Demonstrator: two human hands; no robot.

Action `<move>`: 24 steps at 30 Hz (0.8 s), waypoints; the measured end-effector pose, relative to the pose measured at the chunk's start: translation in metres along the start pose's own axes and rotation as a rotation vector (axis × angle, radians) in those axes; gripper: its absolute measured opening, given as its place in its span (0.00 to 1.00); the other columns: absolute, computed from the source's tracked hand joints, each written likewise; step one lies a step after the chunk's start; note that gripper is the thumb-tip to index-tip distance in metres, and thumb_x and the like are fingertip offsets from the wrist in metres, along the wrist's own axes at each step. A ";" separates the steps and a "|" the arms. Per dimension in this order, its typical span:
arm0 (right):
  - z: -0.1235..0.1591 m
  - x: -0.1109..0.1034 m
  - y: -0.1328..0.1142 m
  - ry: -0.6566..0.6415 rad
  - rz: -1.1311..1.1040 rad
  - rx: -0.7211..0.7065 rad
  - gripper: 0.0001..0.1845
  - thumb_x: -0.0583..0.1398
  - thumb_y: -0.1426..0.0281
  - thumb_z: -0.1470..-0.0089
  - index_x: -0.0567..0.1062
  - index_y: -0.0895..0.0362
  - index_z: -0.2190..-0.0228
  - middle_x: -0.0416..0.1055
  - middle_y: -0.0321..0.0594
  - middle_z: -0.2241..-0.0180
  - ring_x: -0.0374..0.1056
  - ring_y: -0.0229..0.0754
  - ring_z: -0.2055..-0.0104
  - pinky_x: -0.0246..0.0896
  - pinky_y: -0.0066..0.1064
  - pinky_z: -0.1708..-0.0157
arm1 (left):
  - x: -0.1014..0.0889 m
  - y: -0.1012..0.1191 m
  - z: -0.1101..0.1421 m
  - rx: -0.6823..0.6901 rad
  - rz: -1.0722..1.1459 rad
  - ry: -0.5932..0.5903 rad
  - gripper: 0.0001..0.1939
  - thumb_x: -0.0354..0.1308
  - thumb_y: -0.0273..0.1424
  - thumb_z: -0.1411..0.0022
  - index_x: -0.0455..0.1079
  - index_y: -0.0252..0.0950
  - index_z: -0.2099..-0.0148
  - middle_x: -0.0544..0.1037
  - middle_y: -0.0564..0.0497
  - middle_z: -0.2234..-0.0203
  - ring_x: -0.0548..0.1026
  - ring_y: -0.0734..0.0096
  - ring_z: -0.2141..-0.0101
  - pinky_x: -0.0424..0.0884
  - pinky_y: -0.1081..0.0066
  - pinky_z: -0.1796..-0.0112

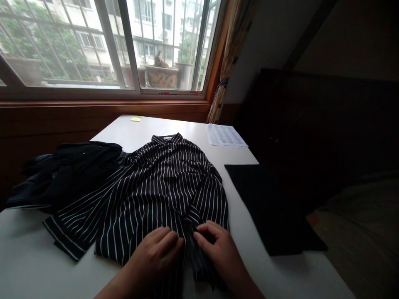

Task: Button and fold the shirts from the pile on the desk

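A black shirt with white stripes (156,182) lies spread on the white table, its collar toward the window. One sleeve stretches out to the left, while the other is folded over the front on the right. At the lower part of the shirt, my left hand (158,249) has its fingers curled down on the striped cloth near the front opening. Just to its right, my right hand (218,245) pinches the edge of the shirt between thumb and fingers. The fabric under both palms is partly hidden.
Dark clothes (77,166) are heaped at the table's left edge. A flat black cloth or board (268,207) overhangs the right edge. Printed sheets (226,135) and a yellow sticky note (136,119) lie toward the back of the white table (21,249), below a window.
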State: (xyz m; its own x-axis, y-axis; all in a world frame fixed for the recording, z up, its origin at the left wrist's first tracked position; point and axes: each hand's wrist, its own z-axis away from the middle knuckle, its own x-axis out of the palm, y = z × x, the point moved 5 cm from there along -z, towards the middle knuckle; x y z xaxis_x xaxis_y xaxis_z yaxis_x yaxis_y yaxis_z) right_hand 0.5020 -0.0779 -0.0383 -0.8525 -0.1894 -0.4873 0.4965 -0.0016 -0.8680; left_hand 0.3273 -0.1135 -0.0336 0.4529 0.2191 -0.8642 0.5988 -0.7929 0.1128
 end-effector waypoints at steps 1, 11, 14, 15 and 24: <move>0.000 0.001 -0.003 -0.008 -0.004 0.005 0.07 0.62 0.67 0.44 0.79 0.56 0.70 0.75 0.37 0.67 0.72 0.43 0.63 0.63 0.31 0.61 | -0.003 0.001 0.000 0.011 0.010 0.022 0.13 0.44 0.26 0.25 0.70 0.32 0.57 0.69 0.51 0.72 0.64 0.69 0.73 0.65 0.68 0.73; 0.002 0.014 0.000 -0.129 -0.137 0.065 0.10 0.64 0.64 0.45 0.83 0.56 0.69 0.79 0.39 0.67 0.74 0.45 0.62 0.65 0.34 0.60 | -0.019 0.000 -0.004 0.088 0.030 0.143 0.12 0.45 0.23 0.26 0.70 0.27 0.51 0.72 0.50 0.72 0.66 0.71 0.73 0.68 0.70 0.72; 0.002 0.015 0.004 -0.137 -0.155 0.075 0.10 0.64 0.63 0.45 0.83 0.55 0.69 0.80 0.39 0.67 0.75 0.46 0.62 0.66 0.35 0.59 | -0.017 0.000 -0.002 0.078 0.041 0.142 0.13 0.44 0.24 0.25 0.70 0.27 0.50 0.72 0.49 0.72 0.67 0.71 0.72 0.71 0.70 0.71; 0.002 0.015 0.005 -0.138 -0.158 0.079 0.10 0.64 0.63 0.45 0.83 0.55 0.69 0.80 0.39 0.67 0.75 0.46 0.61 0.66 0.35 0.59 | -0.016 0.000 -0.002 0.077 0.042 0.141 0.14 0.43 0.24 0.25 0.70 0.27 0.50 0.72 0.49 0.72 0.68 0.71 0.72 0.71 0.70 0.71; 0.003 0.014 0.007 -0.144 -0.207 0.104 0.11 0.65 0.62 0.44 0.84 0.55 0.66 0.81 0.41 0.65 0.76 0.47 0.59 0.67 0.36 0.56 | -0.008 -0.001 -0.001 0.050 0.093 0.148 0.13 0.44 0.23 0.25 0.71 0.28 0.53 0.72 0.51 0.74 0.65 0.71 0.74 0.66 0.70 0.74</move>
State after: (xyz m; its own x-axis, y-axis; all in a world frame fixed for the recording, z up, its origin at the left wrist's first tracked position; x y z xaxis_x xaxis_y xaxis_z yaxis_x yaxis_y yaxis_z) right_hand 0.4941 -0.0832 -0.0508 -0.9092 -0.3123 -0.2755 0.3347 -0.1543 -0.9296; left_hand 0.3236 -0.1143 -0.0262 0.5991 0.2222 -0.7693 0.5180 -0.8401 0.1607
